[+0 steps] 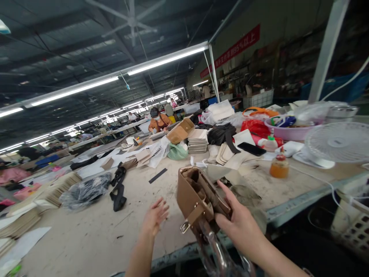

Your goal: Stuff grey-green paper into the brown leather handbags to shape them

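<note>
Hands are held apart: the brown bag (186,192) is gripped along one side by the right hand (238,215), while the left hand (157,216) is left free just beside it, fingers loosely spread. The bag is tilted between them, its metal clasp (185,226) turned toward the left hand. Beyond the left hand, a dark strip (158,176) is laid on the table (86,238); beyond the right, a phone (251,149) is seen.

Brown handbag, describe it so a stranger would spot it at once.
Find the big worktable, then its near edge, where the right hand holds the brown handbag. Its top is open, with a metal clasp near one end. Clear plastic around its handles sets it apart from the flat stacked pieces farther back.
</note>
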Available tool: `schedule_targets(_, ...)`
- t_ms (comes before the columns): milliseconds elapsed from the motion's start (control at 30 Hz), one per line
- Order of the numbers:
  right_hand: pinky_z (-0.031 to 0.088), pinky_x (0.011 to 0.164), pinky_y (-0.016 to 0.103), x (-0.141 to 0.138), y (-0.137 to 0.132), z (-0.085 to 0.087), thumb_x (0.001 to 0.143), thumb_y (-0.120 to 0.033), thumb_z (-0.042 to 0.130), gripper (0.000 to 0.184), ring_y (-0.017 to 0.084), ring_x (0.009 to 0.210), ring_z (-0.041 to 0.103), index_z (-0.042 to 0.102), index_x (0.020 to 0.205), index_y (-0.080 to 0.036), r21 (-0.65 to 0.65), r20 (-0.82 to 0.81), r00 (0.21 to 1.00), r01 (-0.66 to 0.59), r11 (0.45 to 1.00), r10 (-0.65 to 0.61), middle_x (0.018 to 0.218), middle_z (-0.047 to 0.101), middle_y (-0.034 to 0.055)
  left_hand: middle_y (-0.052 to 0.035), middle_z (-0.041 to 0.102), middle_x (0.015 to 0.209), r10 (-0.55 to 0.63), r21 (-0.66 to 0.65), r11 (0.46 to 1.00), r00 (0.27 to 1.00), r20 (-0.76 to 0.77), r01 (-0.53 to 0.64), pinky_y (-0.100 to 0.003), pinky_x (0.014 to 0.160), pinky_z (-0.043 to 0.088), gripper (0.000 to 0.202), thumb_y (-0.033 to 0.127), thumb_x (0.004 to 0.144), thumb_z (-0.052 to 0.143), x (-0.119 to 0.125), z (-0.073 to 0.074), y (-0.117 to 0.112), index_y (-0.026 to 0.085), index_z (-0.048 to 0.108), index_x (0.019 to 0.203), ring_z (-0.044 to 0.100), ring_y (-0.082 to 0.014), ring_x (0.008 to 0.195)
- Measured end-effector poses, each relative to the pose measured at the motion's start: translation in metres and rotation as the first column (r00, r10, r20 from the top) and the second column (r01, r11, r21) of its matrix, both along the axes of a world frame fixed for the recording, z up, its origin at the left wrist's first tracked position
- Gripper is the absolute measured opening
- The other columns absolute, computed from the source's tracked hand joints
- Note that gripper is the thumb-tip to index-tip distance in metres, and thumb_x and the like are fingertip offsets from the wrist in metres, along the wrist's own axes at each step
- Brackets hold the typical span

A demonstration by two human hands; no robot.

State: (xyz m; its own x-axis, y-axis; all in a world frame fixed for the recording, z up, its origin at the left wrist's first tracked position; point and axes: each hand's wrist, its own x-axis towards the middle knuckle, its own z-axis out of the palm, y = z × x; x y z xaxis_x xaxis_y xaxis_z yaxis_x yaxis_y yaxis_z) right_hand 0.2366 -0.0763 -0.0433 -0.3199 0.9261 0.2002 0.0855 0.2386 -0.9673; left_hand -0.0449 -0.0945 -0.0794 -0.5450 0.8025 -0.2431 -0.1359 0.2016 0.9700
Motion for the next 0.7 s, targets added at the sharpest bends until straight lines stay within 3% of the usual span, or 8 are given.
schedule_targets(67,0.044,0.098,0.042,-0.003,0.006,-0.002,0.076,-0.019,0.050,0.078,0.024,0.109,0.058,0.018,0.147,-0.027,0.067,0.131,0.989,0.061,0.996,-0.070,0.119,0.062,0.0045,-0.0105,0.051,0.134,0.079,0.069,0.995,0.993,-0.089,-0.073,-0.035,0.094,0.046,0.041,0.040,0.079,0.064,0.004,0.001,-0.013,0.022,0.056,0.116,0.053,-0.0242,0.119)
schedule_targets(133,0.039,0.104,0.044,-0.010,0.008,-0.009,0.078,-0.021,0.050,0.075,0.025,0.119,0.051,0.020,0.147,-0.026,0.139,0.185,0.978,0.071,0.988,-0.096,0.131,0.053,0.0062,-0.0089,0.041,0.144,-0.049,0.156,0.983,0.960,-0.274,0.095,-0.038,0.106,0.036,0.052,0.047,0.081,0.059,0.024,0.002,-0.032,0.024,0.049,0.127,0.038,-0.0257,0.132)
schedule_targets(200,0.033,0.108,0.044,-0.018,0.008,-0.017,0.081,-0.025,0.050,0.072,0.026,0.128,0.042,0.021,0.147,-0.024,0.162,0.193,0.978,0.046,0.986,-0.078,0.141,0.044,0.0073,-0.0074,0.031,0.150,-0.264,0.113,0.931,0.855,-0.446,0.346,-0.041,0.113,0.024,0.075,0.045,0.077,0.064,0.054,0.003,-0.050,0.025,0.032,0.142,0.025,-0.0262,0.139)
schedule_targets(233,0.034,0.108,0.045,-0.020,0.007,-0.021,0.083,-0.028,0.049,0.070,0.026,0.129,0.041,0.020,0.147,-0.024,0.145,0.193,0.980,0.025,0.989,-0.053,0.142,0.043,0.0075,-0.0070,0.025,0.152,-0.307,0.068,0.917,0.805,-0.507,0.393,-0.043,0.115,0.018,0.088,0.041,0.074,0.068,0.070,0.003,-0.056,0.025,0.021,0.146,0.020,-0.0274,0.140)
schedule_targets(367,0.040,0.104,0.046,-0.022,0.008,-0.023,0.088,-0.037,0.046,0.066,0.026,0.122,0.049,0.018,0.146,-0.026,0.054,0.217,0.976,-0.034,0.998,0.021,0.138,0.047,0.0079,-0.0111,0.011,0.155,-0.312,-0.120,0.945,0.722,-0.617,0.306,-0.050,0.114,0.013,0.120,0.032,0.056,0.081,0.109,0.001,-0.052,0.020,0.007,0.149,0.009,-0.0356,0.141)
schedule_targets(500,0.036,0.107,0.046,-0.010,0.008,-0.026,0.089,-0.042,0.045,0.067,0.025,0.127,0.044,0.018,0.146,-0.022,0.101,0.294,0.956,-0.021,0.995,-0.010,0.140,0.045,0.0093,-0.0134,0.036,0.146,-0.245,-0.070,0.960,0.685,-0.686,0.273,-0.047,0.110,0.025,0.100,0.031,0.065,0.074,0.095,0.005,-0.029,0.019,0.019,0.147,0.032,-0.0337,0.134)
schedule_targets(600,0.036,0.107,0.045,0.011,0.002,-0.039,0.090,-0.041,0.042,0.066,0.024,0.130,0.041,0.016,0.147,-0.023,0.192,0.376,0.926,-0.054,0.980,-0.023,0.143,0.042,0.0084,-0.0075,0.056,0.130,-0.287,-0.046,0.923,0.604,-0.744,0.381,-0.039,0.105,0.033,0.062,0.020,0.073,0.063,0.060,0.021,-0.019,0.023,0.047,0.133,0.049,-0.0275,0.120)
schedule_targets(700,0.038,0.106,0.044,0.034,-0.007,-0.054,0.088,-0.039,0.047,0.072,0.024,0.130,0.040,0.011,0.149,-0.026,0.235,0.443,0.896,-0.124,0.964,0.008,0.144,0.040,0.0066,-0.0022,0.062,0.121,-0.372,-0.076,0.878,0.574,-0.730,0.473,-0.034,0.100,0.038,0.049,0.014,0.073,0.060,0.025,0.039,-0.017,0.027,0.058,0.121,0.054,-0.0239,0.113)
